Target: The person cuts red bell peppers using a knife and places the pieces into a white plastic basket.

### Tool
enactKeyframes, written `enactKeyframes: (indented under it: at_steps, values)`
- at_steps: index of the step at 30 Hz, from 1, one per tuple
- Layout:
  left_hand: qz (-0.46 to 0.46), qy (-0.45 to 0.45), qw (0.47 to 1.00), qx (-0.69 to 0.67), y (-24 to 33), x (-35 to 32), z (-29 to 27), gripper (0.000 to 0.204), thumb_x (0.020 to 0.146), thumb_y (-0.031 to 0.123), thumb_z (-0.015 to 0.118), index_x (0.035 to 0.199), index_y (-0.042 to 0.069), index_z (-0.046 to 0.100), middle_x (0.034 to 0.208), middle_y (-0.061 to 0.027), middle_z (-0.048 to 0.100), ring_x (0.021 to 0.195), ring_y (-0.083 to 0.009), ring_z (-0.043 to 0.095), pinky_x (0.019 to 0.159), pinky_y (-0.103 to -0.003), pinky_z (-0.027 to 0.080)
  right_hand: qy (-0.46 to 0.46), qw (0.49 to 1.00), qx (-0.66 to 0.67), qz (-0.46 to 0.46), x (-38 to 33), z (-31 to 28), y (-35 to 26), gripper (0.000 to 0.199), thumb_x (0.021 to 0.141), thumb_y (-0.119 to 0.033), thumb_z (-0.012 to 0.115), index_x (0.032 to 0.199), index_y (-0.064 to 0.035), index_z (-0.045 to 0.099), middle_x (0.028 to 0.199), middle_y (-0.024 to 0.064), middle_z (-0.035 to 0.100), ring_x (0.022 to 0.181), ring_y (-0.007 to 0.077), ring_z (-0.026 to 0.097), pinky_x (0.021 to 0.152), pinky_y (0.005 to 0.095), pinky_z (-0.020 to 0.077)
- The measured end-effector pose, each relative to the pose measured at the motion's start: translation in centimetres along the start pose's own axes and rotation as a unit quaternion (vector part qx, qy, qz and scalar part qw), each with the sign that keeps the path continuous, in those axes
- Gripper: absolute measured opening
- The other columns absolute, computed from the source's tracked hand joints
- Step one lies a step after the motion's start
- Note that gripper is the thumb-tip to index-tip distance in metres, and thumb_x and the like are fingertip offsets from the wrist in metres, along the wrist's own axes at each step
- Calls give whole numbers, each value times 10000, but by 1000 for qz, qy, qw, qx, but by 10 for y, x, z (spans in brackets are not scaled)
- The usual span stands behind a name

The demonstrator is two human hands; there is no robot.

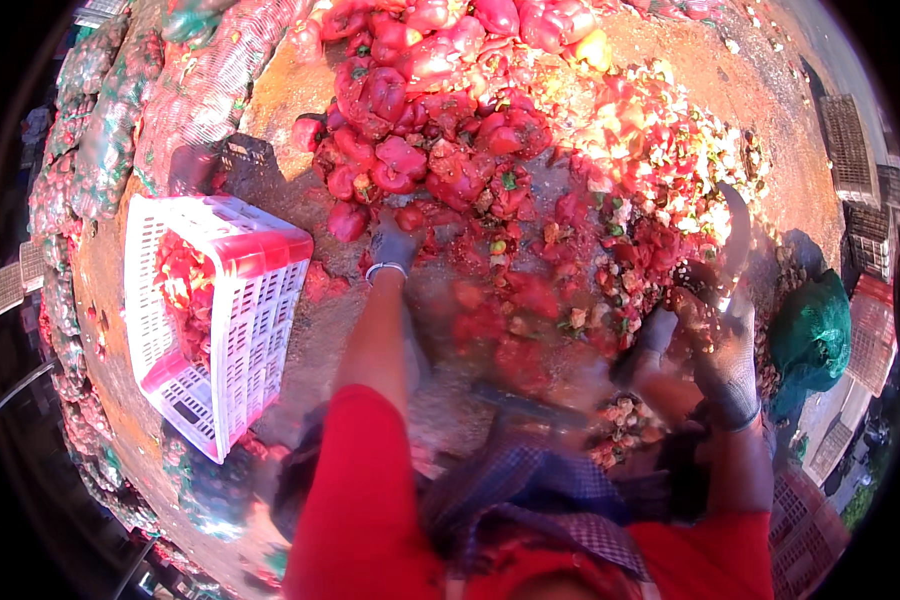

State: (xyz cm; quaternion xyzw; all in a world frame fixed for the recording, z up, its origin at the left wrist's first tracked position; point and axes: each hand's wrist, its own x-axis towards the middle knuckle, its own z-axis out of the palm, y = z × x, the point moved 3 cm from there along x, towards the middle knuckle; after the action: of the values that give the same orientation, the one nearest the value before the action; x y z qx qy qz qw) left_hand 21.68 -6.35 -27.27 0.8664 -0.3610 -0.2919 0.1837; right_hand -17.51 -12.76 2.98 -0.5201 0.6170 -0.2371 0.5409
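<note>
My left hand, in a dark glove with a pale band at the wrist, reaches into the near edge of a heap of red bell peppers. Its fingers close on a small red bell pepper, though the fingertips are partly hidden. On the right, my right hand wears a grey knit glove and grips a curved knife. The blade points up and away, and its handle is mostly covered by the hand. Between the hands, wet red pepper pieces lie scattered, some blurred.
A white and red plastic crate lies tilted at left, red pieces inside. Filled mesh sacks line the left side. Cut cores and scraps pile up at right. A green mesh sack and several stacked crates stand beyond.
</note>
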Motion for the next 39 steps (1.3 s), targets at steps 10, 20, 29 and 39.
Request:
enactKeyframes:
  at_steps: [10, 20, 29, 39]
  values:
    - [237, 35, 950, -202, 115, -102, -14, 626, 736, 135, 770, 1245, -6, 434, 1144, -175, 530, 1008, -315, 575, 868, -411, 484, -99, 993, 60, -4, 3, 16, 28, 406, 888, -97, 659, 1258, -8, 516, 987, 79, 606, 718, 131, 581, 651, 298, 509]
    - [443, 80, 889, -76, 243, -210, -149, 741, 676, 215, 797, 1271, 21, 400, 1194, -220, 509, 1079, -389, 556, 904, -456, 478, -186, 941, -64, -277, -40, 46, -15, 398, 901, -223, 645, 1194, -2, 490, 969, 220, 594, 916, 336, 616, 807, 431, 460]
    - [474, 104, 873, -48, 259, -234, -161, 711, 696, 226, 802, 1251, 20, 409, 1205, -214, 498, 1082, -400, 550, 912, -460, 472, -209, 943, -38, -258, -48, 47, -9, 446, 899, -228, 646, 1262, -27, 484, 1003, 218, 613, 961, 354, 624, 823, 420, 480]
    - [432, 101, 894, -59, 263, -237, -145, 651, 727, 180, 799, 1225, 5, 418, 1118, -203, 531, 994, -351, 576, 841, -418, 484, -224, 936, -104, -252, -38, 39, 5, 439, 908, -205, 582, 1287, -35, 438, 1010, 247, 602, 990, 387, 619, 821, 458, 476]
